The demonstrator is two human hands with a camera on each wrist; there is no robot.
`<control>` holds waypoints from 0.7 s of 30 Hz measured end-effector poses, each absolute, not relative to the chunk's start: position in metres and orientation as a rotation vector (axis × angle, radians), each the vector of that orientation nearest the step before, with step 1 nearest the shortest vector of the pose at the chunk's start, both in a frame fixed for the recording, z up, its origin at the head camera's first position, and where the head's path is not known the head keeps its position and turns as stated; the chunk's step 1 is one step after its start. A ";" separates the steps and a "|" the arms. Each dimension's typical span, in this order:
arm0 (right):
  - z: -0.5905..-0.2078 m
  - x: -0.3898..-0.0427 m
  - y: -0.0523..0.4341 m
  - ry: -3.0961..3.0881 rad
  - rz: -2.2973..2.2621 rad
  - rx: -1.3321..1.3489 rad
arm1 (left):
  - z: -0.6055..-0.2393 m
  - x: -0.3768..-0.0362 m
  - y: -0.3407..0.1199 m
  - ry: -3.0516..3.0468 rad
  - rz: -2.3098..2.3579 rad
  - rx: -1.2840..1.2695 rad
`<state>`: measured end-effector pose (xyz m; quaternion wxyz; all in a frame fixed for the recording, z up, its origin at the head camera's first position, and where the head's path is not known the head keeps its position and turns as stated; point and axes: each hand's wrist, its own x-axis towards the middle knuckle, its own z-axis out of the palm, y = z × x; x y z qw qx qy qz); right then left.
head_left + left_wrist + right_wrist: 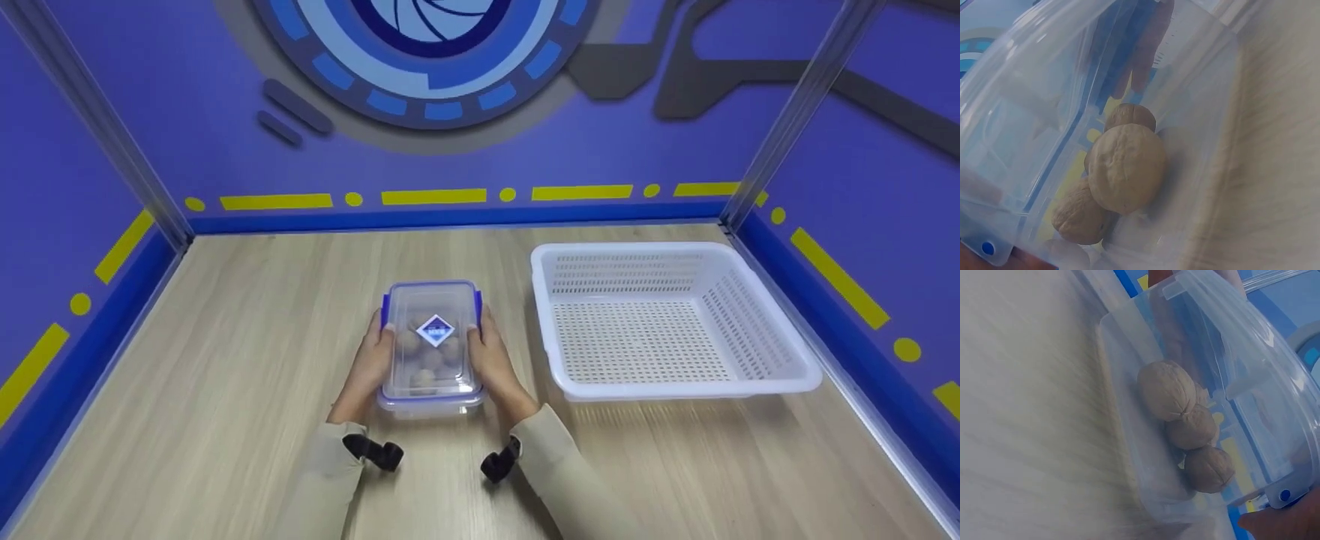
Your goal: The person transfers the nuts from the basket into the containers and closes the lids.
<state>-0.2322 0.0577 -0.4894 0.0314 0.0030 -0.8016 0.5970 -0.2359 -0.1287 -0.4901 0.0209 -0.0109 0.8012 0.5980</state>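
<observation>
A clear plastic food container (433, 408) with a blue-edged lid (409, 304) stands upright in front of me, its long sides running away from me. Several walnuts (426, 376) show through it. My left hand (369, 364) grips its left side, thumb at the lid's edge. On the opposite side my right hand (496, 366) grips it the same way. Close up, walnuts (1127, 169) lie together inside in the left wrist view, and walnuts (1167, 391) appear in the right wrist view too. Whether the container touches the table I cannot tell.
To the right of the container is a white perforated plastic basket (551, 360), with nothing in it. The wood-grain table (247, 337) is bounded by blue printed panels (450, 165) at the back and both sides, with metal posts at the corners.
</observation>
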 end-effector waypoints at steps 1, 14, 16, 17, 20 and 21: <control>-0.490 -0.232 0.058 -2.471 1.840 0.009 | -0.490 -0.235 -0.129 2.487 1.861 -0.029; -0.480 -0.225 0.074 -2.620 1.507 0.345 | -0.469 -0.234 -0.155 2.573 1.509 0.021; -0.469 -0.217 0.078 -2.673 1.346 0.445 | -0.459 -0.233 -0.161 2.610 1.437 0.037; -0.463 -0.213 0.081 -2.691 1.241 0.505 | -0.454 -0.233 -0.164 2.649 1.396 0.044; -0.442 -0.200 0.096 -2.713 0.911 0.639 | -0.438 -0.230 -0.170 2.811 1.213 0.056; -0.435 -0.197 0.103 -2.715 0.808 0.656 | -0.433 -0.228 -0.172 2.871 1.140 0.058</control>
